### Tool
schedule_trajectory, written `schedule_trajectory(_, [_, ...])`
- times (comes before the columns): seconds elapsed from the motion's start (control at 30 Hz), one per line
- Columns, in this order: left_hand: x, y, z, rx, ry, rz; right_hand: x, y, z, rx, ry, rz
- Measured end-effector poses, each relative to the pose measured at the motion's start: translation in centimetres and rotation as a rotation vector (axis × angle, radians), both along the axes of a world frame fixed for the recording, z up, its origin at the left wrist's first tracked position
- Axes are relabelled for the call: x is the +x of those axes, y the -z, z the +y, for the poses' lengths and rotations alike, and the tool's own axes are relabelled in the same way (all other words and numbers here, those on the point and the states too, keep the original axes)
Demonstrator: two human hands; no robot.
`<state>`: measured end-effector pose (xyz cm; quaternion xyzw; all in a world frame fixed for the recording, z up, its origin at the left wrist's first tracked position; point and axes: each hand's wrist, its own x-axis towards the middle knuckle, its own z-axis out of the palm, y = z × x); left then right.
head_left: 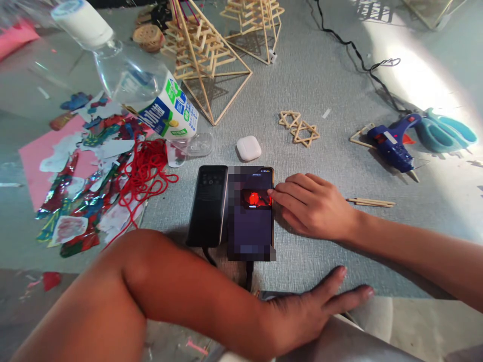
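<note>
At frame centre, the right hand (313, 206), fingers together, taps a lit black phone (250, 213). The left hand (313, 311) rests flat below, fingers apart. A careless sweep might knock the clear plastic water bottle (143, 85) standing at upper left.

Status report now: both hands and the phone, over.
Right hand open, fingertips on lit phone. Left hand open, flat at near edge, holding nothing. Dark second phone lies against it; white earbud case just beyond.
</note>
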<state>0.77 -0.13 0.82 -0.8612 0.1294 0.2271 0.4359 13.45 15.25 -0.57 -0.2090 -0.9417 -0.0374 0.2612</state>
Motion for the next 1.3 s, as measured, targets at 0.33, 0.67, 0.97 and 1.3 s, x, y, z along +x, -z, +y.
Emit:
schedule_trajectory(0.33, [-0.1, 0.6, -0.3, 0.705, 0.373, 0.033, 0.1, 0.0, 0.0, -0.041, -0.011, 0.002])
schedule_trajectory(0.67, [0.1, 0.9, -0.3, 0.714, 0.198, 0.186, 0.1, -0.2, -0.1, -0.044, -0.02, 0.014])
schedule_trajectory(0.97, [0.2, 1.2, 2.6, 0.357, -0.444, -0.287, 0.3, -0.6, -0.3, -0.064, -0.008, -0.008])
schedule_trajectory(1.3, [-1.0, 4.4, -2.1, -0.433, -0.274, -0.511, 0.1, -0.4, -0.4, -0.018, 0.015, 0.0])
